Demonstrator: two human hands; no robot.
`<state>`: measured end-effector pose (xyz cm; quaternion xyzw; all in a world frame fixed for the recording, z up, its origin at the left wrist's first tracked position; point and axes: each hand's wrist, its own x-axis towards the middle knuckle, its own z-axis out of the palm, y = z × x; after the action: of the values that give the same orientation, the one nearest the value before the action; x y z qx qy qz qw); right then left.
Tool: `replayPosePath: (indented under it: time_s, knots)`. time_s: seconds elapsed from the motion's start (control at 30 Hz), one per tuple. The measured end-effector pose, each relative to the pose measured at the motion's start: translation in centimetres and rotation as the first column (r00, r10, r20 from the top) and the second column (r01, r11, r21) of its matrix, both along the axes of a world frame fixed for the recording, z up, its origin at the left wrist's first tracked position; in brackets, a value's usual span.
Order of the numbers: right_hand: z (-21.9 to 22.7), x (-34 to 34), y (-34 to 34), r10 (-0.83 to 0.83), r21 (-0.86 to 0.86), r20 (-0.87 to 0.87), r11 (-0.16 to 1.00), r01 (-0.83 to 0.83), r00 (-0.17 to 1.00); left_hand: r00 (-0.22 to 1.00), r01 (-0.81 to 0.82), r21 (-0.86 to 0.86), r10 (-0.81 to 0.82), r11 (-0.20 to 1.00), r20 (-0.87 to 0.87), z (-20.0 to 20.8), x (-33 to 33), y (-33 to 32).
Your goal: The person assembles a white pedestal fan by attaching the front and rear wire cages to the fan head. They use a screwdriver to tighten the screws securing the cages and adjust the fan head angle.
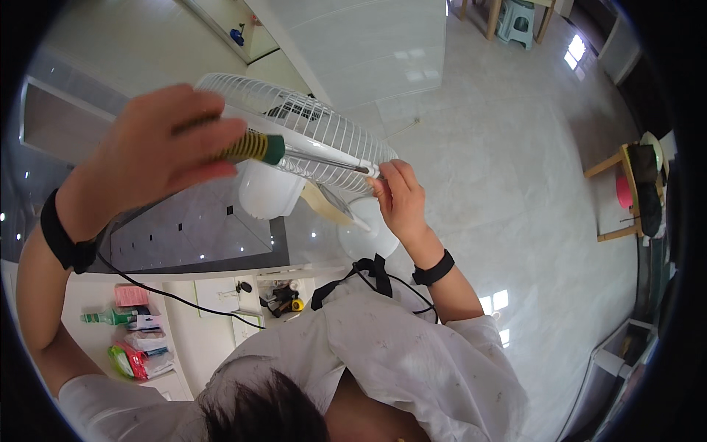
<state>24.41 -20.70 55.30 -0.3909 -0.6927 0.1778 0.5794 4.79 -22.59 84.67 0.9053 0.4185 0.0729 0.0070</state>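
My left hand point(158, 140) is closed round a screwdriver point(271, 149) with a green and yellow-ringed handle. Its metal shaft points right, and the tip meets a white clip point(370, 169) on the rim of a white fan point(324, 131). At that clip, the thumb and fingers of my right hand point(403, 202) pinch the rim of the fan's wire grille. Below the grille are the fan's white motor housing point(266, 191), a cream-coloured stand point(324, 205) and a round white base point(362, 232). My fingers partly hide the clip.
Open shelves point(140, 339) with packets and a green bottle stand at lower left. A black cord point(173, 296) runs from near my left wrist towards my body. Farther off are a pale stool point(517, 23), a wooden-legged rack point(626, 188) and a white cabinet point(361, 44).
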Motion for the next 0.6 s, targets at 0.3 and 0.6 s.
replayPosePath:
  time_s: [0.3,0.6]
  knots:
    - [0.9,-0.6,-0.3,0.01,0.063,0.036,0.998,-0.012,0.999,0.563,-0.575,-0.764,0.819,0.293,-0.11,3.0,0.3,2.2]
    - [-0.3,-0.2,-0.3,0.019,0.008,-0.014,1.0,-0.019,1.0,0.868,0.401,0.063,-0.357,0.914,-0.346,0.8,1.2,-0.2]
